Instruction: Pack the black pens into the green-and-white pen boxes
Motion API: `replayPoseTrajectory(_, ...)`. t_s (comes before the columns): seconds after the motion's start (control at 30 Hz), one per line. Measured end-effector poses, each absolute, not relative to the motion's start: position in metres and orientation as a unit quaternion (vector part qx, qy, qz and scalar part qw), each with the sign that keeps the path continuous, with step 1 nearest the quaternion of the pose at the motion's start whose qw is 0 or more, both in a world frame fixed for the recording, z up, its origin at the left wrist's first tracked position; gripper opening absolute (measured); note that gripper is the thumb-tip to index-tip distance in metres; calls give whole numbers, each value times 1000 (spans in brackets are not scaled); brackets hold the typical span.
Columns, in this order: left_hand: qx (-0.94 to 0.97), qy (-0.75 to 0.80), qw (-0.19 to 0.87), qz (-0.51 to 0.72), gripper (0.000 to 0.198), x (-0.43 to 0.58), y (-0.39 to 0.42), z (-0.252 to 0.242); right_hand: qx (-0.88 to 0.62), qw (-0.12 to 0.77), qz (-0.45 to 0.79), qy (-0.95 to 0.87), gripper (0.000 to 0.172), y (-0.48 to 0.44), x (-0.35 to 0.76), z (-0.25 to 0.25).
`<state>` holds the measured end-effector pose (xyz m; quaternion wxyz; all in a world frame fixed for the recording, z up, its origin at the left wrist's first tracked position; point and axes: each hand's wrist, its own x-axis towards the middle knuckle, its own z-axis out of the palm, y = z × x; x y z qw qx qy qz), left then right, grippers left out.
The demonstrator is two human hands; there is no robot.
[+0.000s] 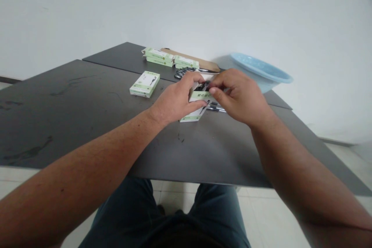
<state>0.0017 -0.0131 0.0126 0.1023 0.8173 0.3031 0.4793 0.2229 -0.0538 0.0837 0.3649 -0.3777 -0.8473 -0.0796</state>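
My left hand (177,99) grips a small green-and-white box (195,113) that rests on the dark table (87,116), its top end open. My right hand (240,97) pinches dark pens (204,85) at the box's open mouth. A few more dark pens (216,107) lie on the table just under my right hand. Part of the box is hidden by my fingers.
A closed matching box (145,83) lies to the left. More such boxes (158,56) are stacked at the back on a brown board (200,61), with loose pens (181,73) nearby. A light blue basin (261,70) stands at the back right. The wall is just behind.
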Motion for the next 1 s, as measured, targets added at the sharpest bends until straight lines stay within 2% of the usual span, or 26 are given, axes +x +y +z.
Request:
replayPoseTrajectory(0.1, 816, 309, 110, 476, 57, 2, -14, 13, -377, 396, -94, -832, 29, -58, 222, 80)
replayPoseTrajectory(0.33, 816, 310, 104, 478, 55, 3, -12, 12, -341, 360, -89, -864, 15, -57, 222, 73)
replayPoseTrajectory(0.4, 815, 306, 105, 480, 56, 3, -11, 11, -353, 361, -87, -859, 19, -57, 223, 70)
replayPoseTrajectory(0.53, 817, 297, 110, 483, 54, 3, -12, 12, -359, 354, -90, -859, 40, -58, 224, 65)
replayPoseTrajectory(0.73, 817, 308, 105, 475, 55, 2, -14, 12, -358, 352, -102, -859, 25, -60, 222, 75)
replayPoseTrajectory(1.0, 818, 307, 113, 474, 55, 2, -14, 12, -399, 357, -110, -838, 26, -60, 217, 73)
